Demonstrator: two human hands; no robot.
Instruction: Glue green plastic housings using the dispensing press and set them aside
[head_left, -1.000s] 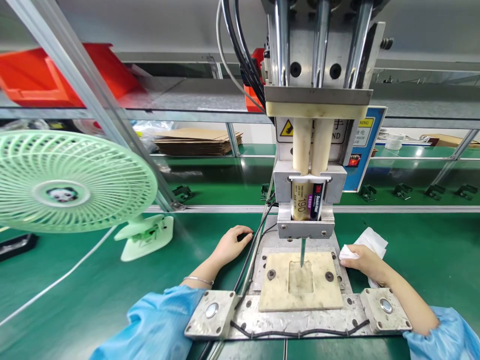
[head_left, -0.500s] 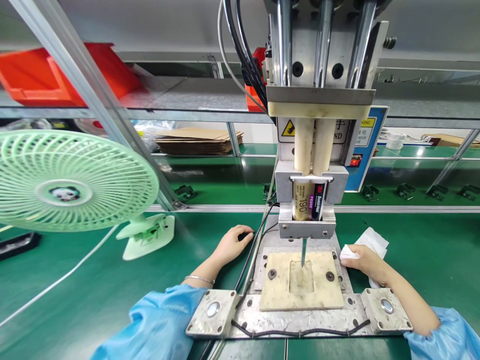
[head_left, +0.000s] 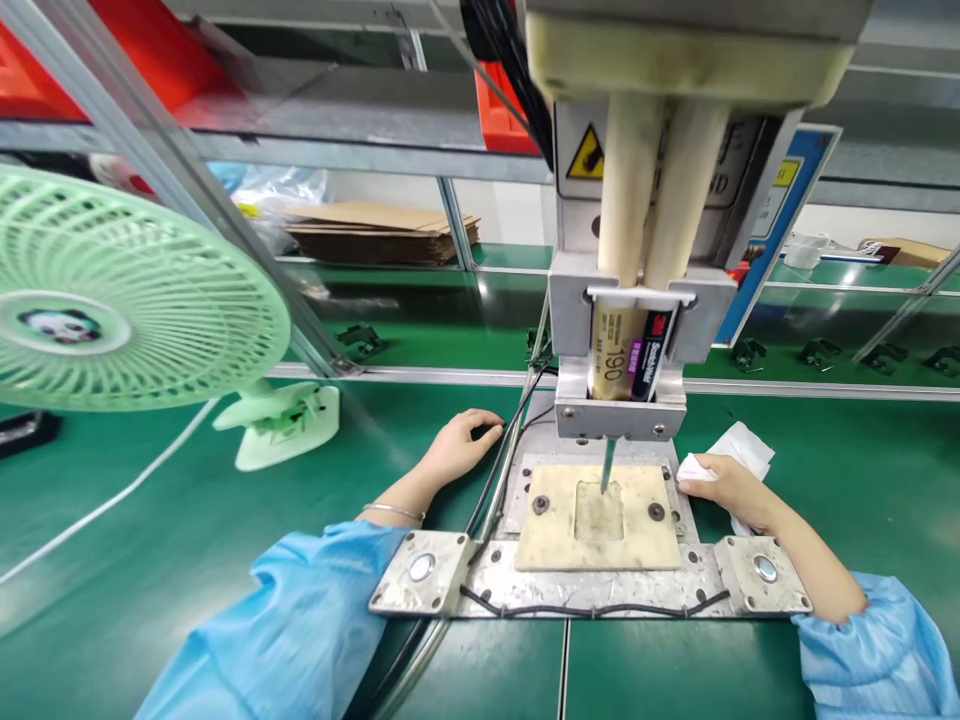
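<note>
Resting just right of the beige fixture plate [head_left: 559, 540], the right hand [head_left: 724, 488] clutches a white wipe [head_left: 739, 447] against the green worktop [head_left: 825, 480]. Left of that plate, the left hand [head_left: 459, 448] lies loosely curled and empty, fingertips by the black cables [head_left: 495, 477]. Above the plate's recess hangs the dispenser nozzle [head_left: 606, 468].

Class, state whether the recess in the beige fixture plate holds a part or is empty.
Empty: the recess shows only its bare, stained floor beneath the nozzle.
</note>
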